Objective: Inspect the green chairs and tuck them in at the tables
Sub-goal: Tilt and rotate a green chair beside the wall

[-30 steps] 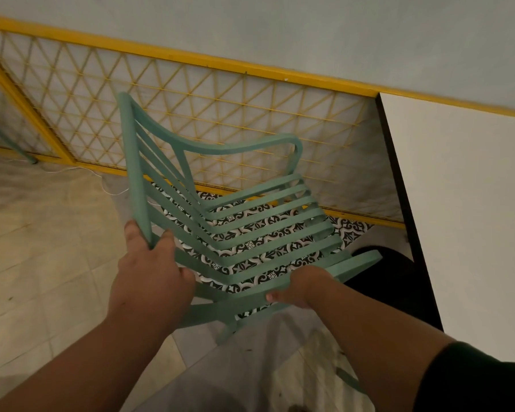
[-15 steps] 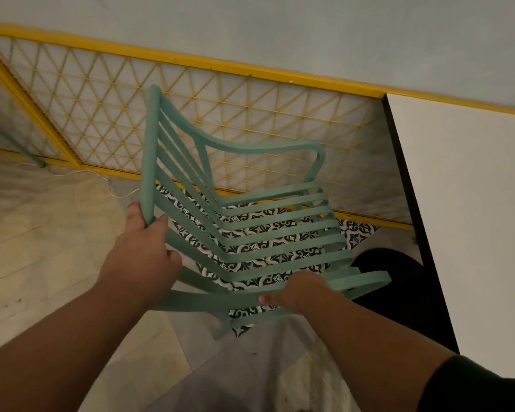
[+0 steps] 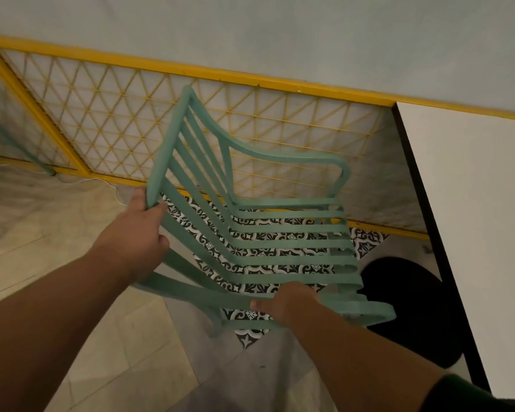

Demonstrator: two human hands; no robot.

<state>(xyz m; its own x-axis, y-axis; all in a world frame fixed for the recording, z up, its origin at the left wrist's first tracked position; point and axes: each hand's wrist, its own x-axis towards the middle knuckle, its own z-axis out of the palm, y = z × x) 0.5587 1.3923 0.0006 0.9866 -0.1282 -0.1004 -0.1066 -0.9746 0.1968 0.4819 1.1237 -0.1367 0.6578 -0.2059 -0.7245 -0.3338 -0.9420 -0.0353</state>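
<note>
Spreading beneath both forearms, a floor of pale tiles [image 3: 27,233] reaches a pale wall [image 3: 250,31] whose lower part is a yellow lattice panel [image 3: 101,114]. Far to the left of the left hand [image 3: 134,233], a slanted green leg [image 3: 12,144] of some other piece of furniture shows against the lattice, and a thin white cable [image 3: 72,181] lies on the floor near it. The left hand grips the near end of the top rail of the green chair [image 3: 280,242], thumb on one side and fingers curled round the other. The chair sits between the two hands, its slatted seat facing the table, and black-and-white patterned tiles [image 3: 250,254] are visible through the slats. The right hand [image 3: 289,304] is closed over the chair's near arm rail, well apart from the left. Just right of it, a round black base [image 3: 414,307] stands on the floor between the chair and the white table [image 3: 473,203], whose dark edge runs along the chair's front.
</note>
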